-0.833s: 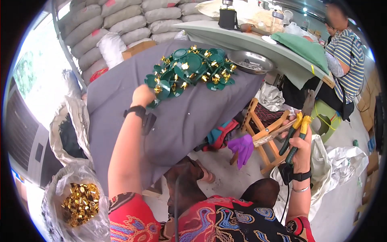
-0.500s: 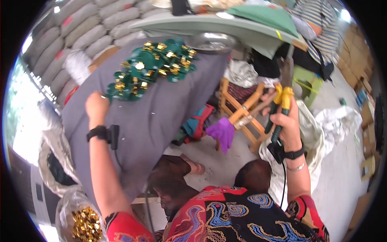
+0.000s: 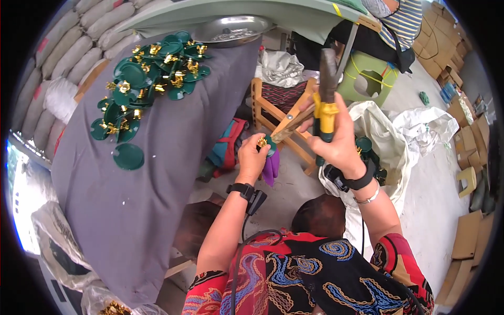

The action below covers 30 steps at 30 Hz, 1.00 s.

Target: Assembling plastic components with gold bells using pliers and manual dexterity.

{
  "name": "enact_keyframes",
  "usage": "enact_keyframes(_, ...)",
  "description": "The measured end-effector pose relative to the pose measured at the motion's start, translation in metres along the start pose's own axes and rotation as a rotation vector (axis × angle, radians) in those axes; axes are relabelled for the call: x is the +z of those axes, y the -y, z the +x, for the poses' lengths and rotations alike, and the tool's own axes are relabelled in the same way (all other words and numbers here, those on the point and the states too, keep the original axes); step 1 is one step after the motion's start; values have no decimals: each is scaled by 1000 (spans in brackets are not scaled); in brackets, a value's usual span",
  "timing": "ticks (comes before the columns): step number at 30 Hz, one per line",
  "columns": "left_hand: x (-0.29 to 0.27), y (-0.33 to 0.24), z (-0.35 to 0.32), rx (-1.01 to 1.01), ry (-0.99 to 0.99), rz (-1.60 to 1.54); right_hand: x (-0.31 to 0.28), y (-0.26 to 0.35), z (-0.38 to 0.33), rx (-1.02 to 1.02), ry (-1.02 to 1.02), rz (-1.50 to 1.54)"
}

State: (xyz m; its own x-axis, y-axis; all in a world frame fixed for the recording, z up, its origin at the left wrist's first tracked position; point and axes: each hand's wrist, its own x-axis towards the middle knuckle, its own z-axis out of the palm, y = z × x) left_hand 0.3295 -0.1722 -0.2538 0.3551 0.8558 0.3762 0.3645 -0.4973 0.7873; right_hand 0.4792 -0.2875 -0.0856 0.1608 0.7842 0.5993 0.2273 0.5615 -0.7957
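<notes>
My left hand [image 3: 252,161] is closed, its thumb and fingers pinching a small green disc [image 3: 271,146] with a shiny gold fitting on it. To its right, my right hand [image 3: 340,139] is wrapped round pliers [image 3: 328,79] with yellow and dark green handles, the metal jaws pointing up and away. The jaws stand apart from the disc. A heap of green discs with gold fittings [image 3: 134,76] lies on the grey cloth-covered table [image 3: 152,210] at the left. One disc [image 3: 128,156] lies on the near side of that heap, showing no gold.
A wooden folding stool [image 3: 268,107] stands beyond my hands, with purple cloth [image 3: 271,168] hanging near it. White sacks [image 3: 415,136] lie on the floor at the right, with green discs by one. A metal basin [image 3: 233,30] sits at the table's far end. A green plastic stool [image 3: 370,79] stands farther back.
My left hand has come from the heap across to the right and now holds a disc with a gold fitting. The pliers in my right hand have moved left, toward it. The view has shifted.
</notes>
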Motion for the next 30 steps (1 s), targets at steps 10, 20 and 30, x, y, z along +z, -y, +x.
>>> enact_keyframes(10, 12, 11, 7, 62, -28, -76, 18, -68, 10, 75, 175, -393)
enact_keyframes(20, 14, 11, 2, 107, -31, 34, 32, -57, 19, -63, 370, -490)
enact_keyframes(30, 12, 11, 3, 121, -119, -16, -18, 64, 79, -353, -127, -1027)
